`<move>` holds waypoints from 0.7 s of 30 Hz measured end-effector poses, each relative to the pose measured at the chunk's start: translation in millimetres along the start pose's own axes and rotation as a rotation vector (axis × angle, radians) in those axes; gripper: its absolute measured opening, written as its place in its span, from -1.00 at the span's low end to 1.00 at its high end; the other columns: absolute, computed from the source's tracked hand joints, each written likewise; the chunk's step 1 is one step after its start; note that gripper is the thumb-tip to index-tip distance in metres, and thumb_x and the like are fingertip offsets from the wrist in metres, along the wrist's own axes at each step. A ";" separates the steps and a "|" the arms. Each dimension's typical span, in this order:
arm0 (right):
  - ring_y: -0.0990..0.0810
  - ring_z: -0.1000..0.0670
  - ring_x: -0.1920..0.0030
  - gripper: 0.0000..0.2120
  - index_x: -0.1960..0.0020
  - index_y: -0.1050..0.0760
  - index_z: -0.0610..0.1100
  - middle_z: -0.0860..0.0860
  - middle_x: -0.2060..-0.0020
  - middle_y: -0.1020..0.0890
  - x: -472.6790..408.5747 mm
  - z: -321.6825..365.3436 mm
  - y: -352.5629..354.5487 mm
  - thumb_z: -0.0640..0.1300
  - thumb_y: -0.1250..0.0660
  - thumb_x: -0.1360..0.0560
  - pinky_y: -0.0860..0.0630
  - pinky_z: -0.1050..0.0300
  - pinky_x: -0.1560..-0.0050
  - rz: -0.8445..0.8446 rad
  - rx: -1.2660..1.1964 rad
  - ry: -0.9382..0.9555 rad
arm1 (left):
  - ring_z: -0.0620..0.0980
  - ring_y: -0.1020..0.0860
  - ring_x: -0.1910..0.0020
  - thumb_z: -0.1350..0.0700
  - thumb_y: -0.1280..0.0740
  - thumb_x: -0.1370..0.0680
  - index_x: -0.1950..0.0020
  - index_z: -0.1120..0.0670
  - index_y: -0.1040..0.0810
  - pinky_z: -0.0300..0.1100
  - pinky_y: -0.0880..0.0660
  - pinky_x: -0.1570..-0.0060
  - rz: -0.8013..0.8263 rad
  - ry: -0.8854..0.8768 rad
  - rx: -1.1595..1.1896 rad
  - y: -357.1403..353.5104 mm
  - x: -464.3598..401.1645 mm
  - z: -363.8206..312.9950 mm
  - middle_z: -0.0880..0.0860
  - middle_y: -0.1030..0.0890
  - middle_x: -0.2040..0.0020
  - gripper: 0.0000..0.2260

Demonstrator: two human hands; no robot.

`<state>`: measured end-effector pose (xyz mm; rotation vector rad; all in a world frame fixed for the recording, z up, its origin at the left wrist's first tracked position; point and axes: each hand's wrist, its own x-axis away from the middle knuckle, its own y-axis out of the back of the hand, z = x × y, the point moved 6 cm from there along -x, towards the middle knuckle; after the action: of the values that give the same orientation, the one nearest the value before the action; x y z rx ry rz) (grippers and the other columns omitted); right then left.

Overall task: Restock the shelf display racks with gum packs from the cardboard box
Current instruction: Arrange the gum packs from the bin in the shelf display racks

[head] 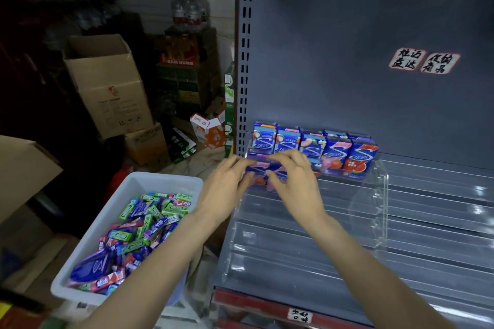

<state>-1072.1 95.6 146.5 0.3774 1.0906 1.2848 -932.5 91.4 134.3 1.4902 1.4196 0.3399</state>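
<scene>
hands: left (224, 181), right (296, 181) both pinch gum packs (263, 172) | long axis sideways | clear rack (369, 208)

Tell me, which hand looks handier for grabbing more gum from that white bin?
Probably the left hand. The white bin of loose gum packs sits on its side, just below its wrist. The right hand lies further off, over the clear rack; both hands now hold packs at its second tier.
</scene>
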 end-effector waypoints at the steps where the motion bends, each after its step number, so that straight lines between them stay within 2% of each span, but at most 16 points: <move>1: -0.42 0.01 -0.16 -0.69 -0.24 -0.51 -0.15 -0.02 -0.10 -0.49 0.3 12.0 -10.0 -0.16 -0.34 -0.50 -0.34 0.23 -0.15 0.029 -0.037 0.009 | 0.00 -0.48 -0.14 0.15 -0.27 -0.57 -0.24 0.08 -0.51 -0.16 -0.43 -0.02 -0.009 0.041 0.011 7.3 9.1 13.2 0.05 -0.53 -0.16 -0.75; 3: -0.43 0.00 -0.16 -0.73 -0.22 -0.51 -0.14 -0.02 -0.09 -0.49 3.0 36.0 -35.6 -0.17 -0.30 -0.53 -0.36 0.18 -0.15 0.089 -0.082 0.027 | 0.01 -0.49 -0.12 0.13 -0.27 -0.57 -0.22 0.07 -0.52 -0.15 -0.43 0.00 -0.002 0.131 0.002 21.0 29.9 45.9 0.04 -0.54 -0.14 -0.77; 7: -0.39 -0.01 -0.23 -0.71 -0.27 -0.47 -0.11 -0.03 -0.16 -0.46 15.3 78.0 -114.5 -0.15 -0.21 -0.57 -0.38 0.11 -0.20 0.310 -0.029 0.035 | 0.08 -0.50 -0.13 0.09 -0.27 -0.58 -0.22 0.07 -0.51 0.00 -0.48 -0.04 0.115 0.291 -0.060 36.8 76.4 129.6 0.08 -0.56 -0.12 -0.77; 12: -0.40 -0.07 -0.25 -0.69 -0.30 -0.44 -0.14 -0.09 -0.19 -0.46 42.2 113.5 -218.4 -0.17 -0.21 -0.56 -0.34 0.11 -0.24 0.578 -0.039 -0.086 | 0.16 -0.55 -0.11 0.17 -0.34 -0.53 -0.18 0.10 -0.56 0.02 -0.50 -0.07 0.249 0.473 -0.032 49.6 140.6 243.5 0.14 -0.58 -0.14 -0.77; 16: -0.42 -0.11 -0.29 -0.66 -0.33 -0.42 -0.13 -0.12 -0.27 -0.45 65.8 135.1 -282.4 -0.15 -0.24 -0.56 -0.35 0.05 -0.29 0.682 -0.076 -0.184 | 0.13 -0.47 -0.25 0.17 -0.34 -0.53 -0.27 0.09 -0.52 -0.08 -0.41 -0.22 0.401 0.503 -0.045 51.6 184.1 308.6 0.14 -0.48 -0.29 -0.70; 21: -0.28 -0.09 -0.42 -0.50 -0.48 -0.20 -0.12 -0.10 -0.42 -0.31 93.9 157.4 -338.7 -0.10 -0.23 -0.58 -0.23 0.11 -0.37 0.849 -0.141 -0.286 | 0.10 -0.42 -0.30 0.21 -0.37 -0.50 -0.41 0.10 -0.38 -0.14 -0.35 -0.28 0.630 0.512 0.044 35.6 229.3 348.6 0.12 -0.43 -0.32 -0.52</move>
<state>-759.0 127.6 -75.3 0.9480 0.5868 1.9578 -583.0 138.4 -91.6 1.9585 1.2982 1.1506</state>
